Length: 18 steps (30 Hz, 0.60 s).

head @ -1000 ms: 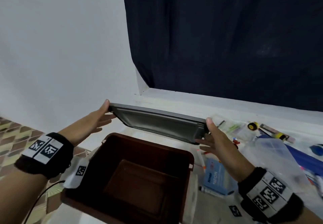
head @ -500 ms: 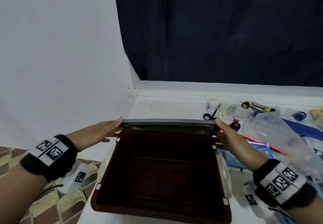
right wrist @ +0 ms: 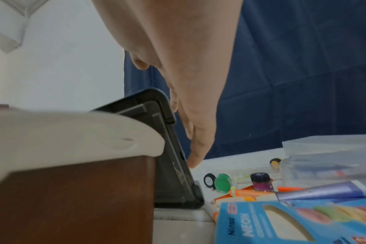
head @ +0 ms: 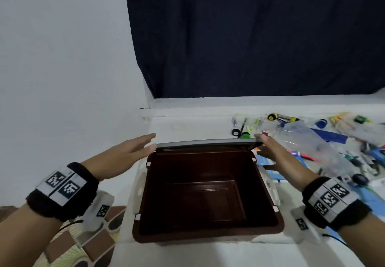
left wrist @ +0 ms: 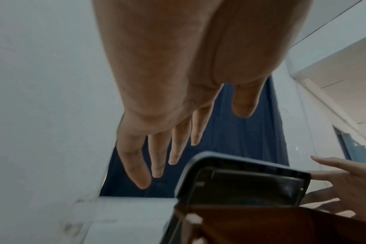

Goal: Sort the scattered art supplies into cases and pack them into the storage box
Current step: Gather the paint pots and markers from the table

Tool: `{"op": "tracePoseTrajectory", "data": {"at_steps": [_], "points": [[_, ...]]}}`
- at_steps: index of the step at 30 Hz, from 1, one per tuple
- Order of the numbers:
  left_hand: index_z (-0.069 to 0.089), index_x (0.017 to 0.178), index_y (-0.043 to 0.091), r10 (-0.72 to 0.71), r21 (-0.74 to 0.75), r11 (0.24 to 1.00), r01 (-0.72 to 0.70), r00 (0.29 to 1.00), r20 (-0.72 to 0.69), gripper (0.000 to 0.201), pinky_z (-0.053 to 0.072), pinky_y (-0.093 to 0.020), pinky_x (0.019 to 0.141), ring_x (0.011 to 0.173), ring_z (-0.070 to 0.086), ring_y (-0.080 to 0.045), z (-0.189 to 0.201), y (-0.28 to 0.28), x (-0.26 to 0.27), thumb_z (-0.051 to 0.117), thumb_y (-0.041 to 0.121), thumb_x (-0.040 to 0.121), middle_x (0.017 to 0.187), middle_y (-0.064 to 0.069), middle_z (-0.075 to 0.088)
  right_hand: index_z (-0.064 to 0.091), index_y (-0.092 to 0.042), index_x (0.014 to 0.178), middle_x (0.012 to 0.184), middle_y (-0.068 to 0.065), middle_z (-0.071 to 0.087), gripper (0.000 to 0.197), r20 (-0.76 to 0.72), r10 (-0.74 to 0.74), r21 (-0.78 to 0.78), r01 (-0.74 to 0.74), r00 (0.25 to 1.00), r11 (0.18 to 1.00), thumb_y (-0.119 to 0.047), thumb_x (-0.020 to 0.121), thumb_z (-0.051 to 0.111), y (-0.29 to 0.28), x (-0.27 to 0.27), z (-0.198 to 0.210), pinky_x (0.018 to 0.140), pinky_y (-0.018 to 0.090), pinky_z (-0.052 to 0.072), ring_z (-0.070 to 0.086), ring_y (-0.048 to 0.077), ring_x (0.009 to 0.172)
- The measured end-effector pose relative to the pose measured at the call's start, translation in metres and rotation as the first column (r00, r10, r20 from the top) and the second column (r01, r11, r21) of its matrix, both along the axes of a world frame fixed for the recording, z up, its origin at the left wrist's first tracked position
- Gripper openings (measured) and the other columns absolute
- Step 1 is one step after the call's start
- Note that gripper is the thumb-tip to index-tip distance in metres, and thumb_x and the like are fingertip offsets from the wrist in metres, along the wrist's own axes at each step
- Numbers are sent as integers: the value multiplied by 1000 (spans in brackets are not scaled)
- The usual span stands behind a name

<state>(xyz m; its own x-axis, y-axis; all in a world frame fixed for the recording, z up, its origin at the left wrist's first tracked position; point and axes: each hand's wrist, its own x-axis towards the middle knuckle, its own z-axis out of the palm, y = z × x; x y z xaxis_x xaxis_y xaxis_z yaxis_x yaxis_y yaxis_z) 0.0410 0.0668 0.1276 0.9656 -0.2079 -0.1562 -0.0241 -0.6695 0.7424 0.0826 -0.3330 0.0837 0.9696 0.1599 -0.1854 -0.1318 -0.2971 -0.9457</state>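
Note:
A brown storage box [head: 187,238] stands open and empty on the white table between my wrists. Its grey lid [head: 206,142] stands on edge behind the box, leaning on the back wall. My left hand [head: 135,150] hovers by the lid's left corner with straight fingers; in the left wrist view the fingers [left wrist: 157,158] are apart from the lid [left wrist: 240,181]. My right hand [head: 268,148] lies with straight fingers along the lid's right edge [right wrist: 169,148]. Scattered art supplies [head: 291,120] cover the table on the right.
A clear plastic case [head: 308,143] lies among the pens and markers. A blue neon pack [right wrist: 293,219], a green cap [right wrist: 223,183] and a purple jar [right wrist: 261,180] sit beside the box. A dark curtain [head: 250,37] hangs behind; the table's left edge drops to patterned floor [head: 62,250].
The lid came down from above the box to stand on edge behind it. Both hands slackened; the left hand's fingers came off its corner.

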Motion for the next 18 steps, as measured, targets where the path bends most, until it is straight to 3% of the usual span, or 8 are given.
{"op": "tracePoseTrajectory", "data": {"at_steps": [2,4,7,10,12,15,18], "points": [[34,147,51,-42,34,999,39,995,85,64,28,-16,111,139,28,13,12,-9,-8,40,75,88,151,34,31,44,-52,138,142,-20,45,64,107,-34,4,34,994,999,-81,81,49,-2,-10,6,110,43,39,43,7,136],[36,143,56,-72,36,997,67,987,146,54,31,-11,105,136,29,18,25,-22,-17,41,67,91,149,36,33,44,-50,137,141,-23,46,51,226,-44,-5,46,973,999,-65,88,49,-4,-21,12,112,40,37,42,3,135],[40,137,63,-111,-15,993,116,975,194,53,37,-26,110,131,42,13,38,-50,-31,45,76,86,144,35,44,51,-42,132,132,-23,56,40,371,-70,12,71,926,997,-51,93,51,-15,-39,18,110,41,40,48,-2,128],[51,130,53,-98,-45,992,114,958,268,37,46,-31,100,113,60,-4,46,-91,-48,49,57,93,132,25,57,58,-23,117,107,-11,65,22,492,-126,50,117,861,992,-30,97,57,-36,-59,20,95,46,49,62,14,109],[57,121,41,-40,-104,991,82,935,352,27,49,-31,86,92,62,-15,51,-125,-61,50,53,97,113,11,62,58,-17,109,95,-2,62,13,529,-126,46,120,839,992,-20,97,59,-59,-70,17,88,47,51,63,25,98],[56,117,28,11,-198,976,88,892,453,35,45,-37,74,80,52,-29,50,-181,-78,52,51,90,88,-4,54,58,-22,103,88,-2,62,8,562,-74,-15,99,824,995,-22,95,60,-107,-86,7,79,35,52,63,25,89],[57,116,25,12,-268,954,134,877,481,37,45,-34,73,79,51,-28,37,-238,-88,52,51,89,85,-5,52,59,-28,100,87,-1,64,13,567,-43,-84,109,823,991,-17,95,62,-165,-98,-6,78,31,52,64,21,84]]}}
